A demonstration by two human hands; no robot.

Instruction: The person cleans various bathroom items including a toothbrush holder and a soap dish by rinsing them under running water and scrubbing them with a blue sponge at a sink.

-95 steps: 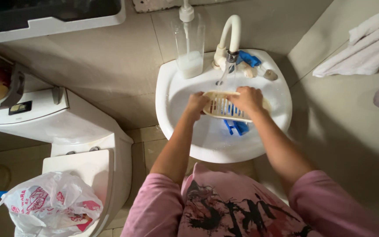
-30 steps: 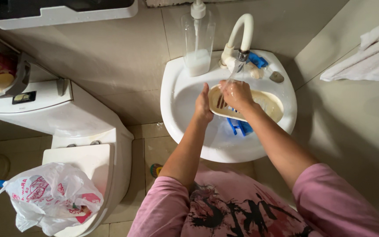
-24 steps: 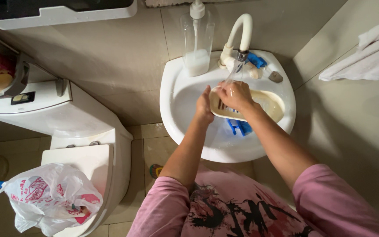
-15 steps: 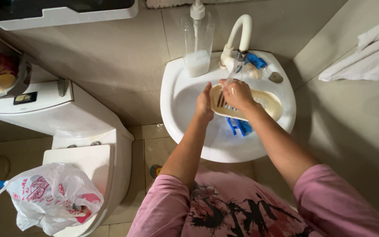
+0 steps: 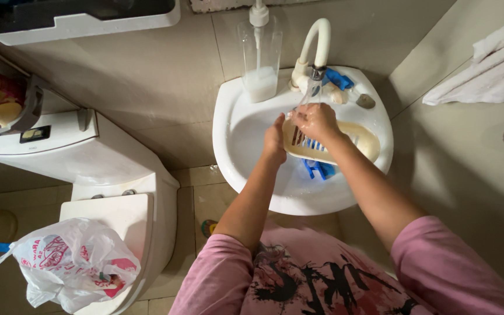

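I'm rinsing the cream slotted soap dish [image 5: 331, 143] under the tap [image 5: 315, 44] at the basin's twelve o'clock, left hand [image 5: 274, 139] gripping its nine o'clock end, right hand [image 5: 316, 121] rubbing the slots, fingers curled; next it probably needs turning under the stream.

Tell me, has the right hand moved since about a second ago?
Yes. The right hand has slid up toward the tap.

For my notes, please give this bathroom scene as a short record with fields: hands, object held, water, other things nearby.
left hand: grips the left end of the soap dish
right hand: on top of the dish, under the stream
soap dish: cream, slotted, held over the sink
faucet: white, water running
in basin: blue plastic piece
nearby: soap dispenser, toilet, plastic bag, white towel
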